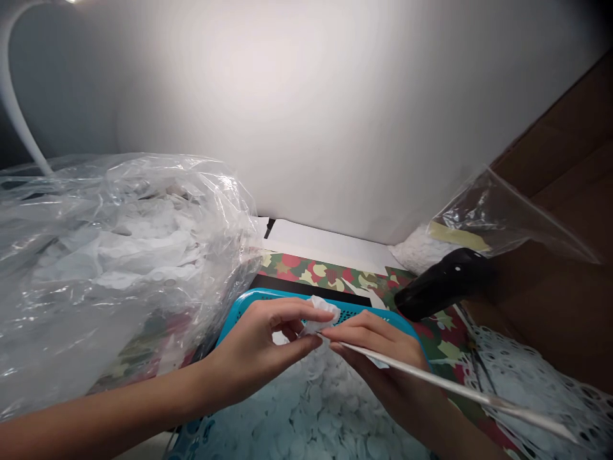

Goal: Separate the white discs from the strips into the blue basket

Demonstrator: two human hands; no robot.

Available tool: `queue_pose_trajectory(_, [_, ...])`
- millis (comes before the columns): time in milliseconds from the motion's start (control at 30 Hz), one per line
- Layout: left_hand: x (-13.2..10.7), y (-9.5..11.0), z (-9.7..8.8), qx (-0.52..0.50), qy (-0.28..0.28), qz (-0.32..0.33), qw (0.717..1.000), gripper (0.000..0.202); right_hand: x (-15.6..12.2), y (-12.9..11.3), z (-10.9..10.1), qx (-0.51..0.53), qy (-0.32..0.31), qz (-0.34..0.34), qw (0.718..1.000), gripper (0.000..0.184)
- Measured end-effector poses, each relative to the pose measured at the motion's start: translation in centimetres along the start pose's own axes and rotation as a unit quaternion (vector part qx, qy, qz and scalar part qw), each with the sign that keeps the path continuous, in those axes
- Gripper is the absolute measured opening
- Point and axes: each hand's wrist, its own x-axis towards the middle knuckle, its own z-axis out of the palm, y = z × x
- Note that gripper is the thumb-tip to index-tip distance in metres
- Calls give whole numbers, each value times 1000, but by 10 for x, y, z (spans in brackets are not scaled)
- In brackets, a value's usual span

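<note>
My left hand [265, 335] is closed, its thumb and fingertips pinching a crumpled, thin white piece [324, 308]. My right hand [383, 358] grips a long, slender white stick-like tool [445, 382], whose narrow tip meets the white piece between both hands. The tool's exact kind is unclear, and my fingers partly cover its tip. Both hands are above a blue plastic basket [244, 298] with a perforated wall. Many small, flat white pieces [320, 409] fill the basket below my hands.
A clear plastic bag [143, 236] of white sheets bulges at the left. To the right lie a black object [440, 284], white net-like scraps [536, 377] and another clear bag [488, 204]. Patterned paper [311, 271] covers the surface, with a pale wall [325, 115] behind.
</note>
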Motion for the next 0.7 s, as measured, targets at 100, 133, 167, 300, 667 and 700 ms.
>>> queue_pose_trajectory(100, [-1,-1,0,-2,-6,2,1000,27,0,-1,0,-8,1,1,1000,21])
queue_pose_trajectory(133, [-1,-2,0,-1,-8,2,1000,28,0,-1,0,-12,0,-2,1000,20])
queue_pose_trajectory(167, [-1,-2,0,2,-9,3,1000,28,0,-1,-1,-19,-1,-7,1000,20])
queue_pose_trajectory(300, [-2,-2,1,8,-17,4,1000,26,1,0,1,-66,5,-43,997,18])
queue_pose_trajectory(667, [-2,6,0,-14,-25,-6,1000,29,-4,-1,-1,-36,58,-45,997,21])
queue_pose_trajectory(700, [-2,6,0,-15,-24,-13,1000,29,-4,-1,-2,-33,78,-37,996,22])
